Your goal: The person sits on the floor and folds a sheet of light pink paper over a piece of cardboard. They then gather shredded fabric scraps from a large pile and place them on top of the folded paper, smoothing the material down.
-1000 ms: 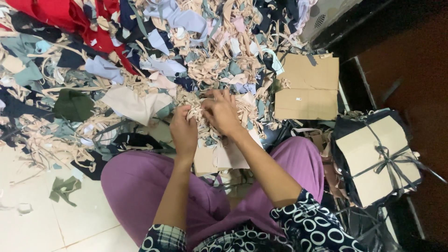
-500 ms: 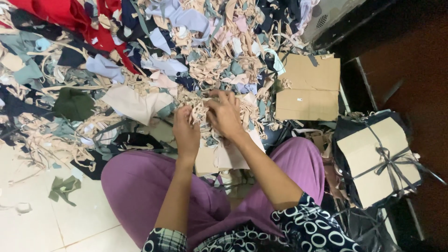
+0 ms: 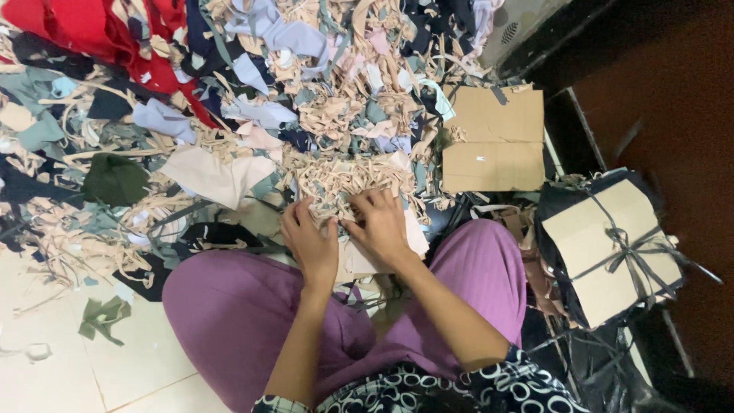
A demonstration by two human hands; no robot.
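I sit cross-legged on the floor in purple trousers (image 3: 237, 321). My left hand (image 3: 308, 239) and my right hand (image 3: 381, 223) lie side by side, fingers curled into a tangle of thin beige fabric strips (image 3: 336, 180) just in front of my knees. Both hands pinch at strips from that tangle; which strips each holds is hidden by the fingers. A pale beige cloth piece (image 3: 382, 256) lies under my right hand.
A big heap of fabric scraps (image 3: 229, 99) in red, navy, grey, lilac and beige fills the floor ahead. A flat cardboard piece (image 3: 493, 141) lies to the right. A tied bundle topped with cardboard (image 3: 608, 248) sits far right. White floor tiles (image 3: 46, 359) show at lower left.
Both hands have shifted slightly toward me and lower while working the beige strips. The scrap heap looks the same.
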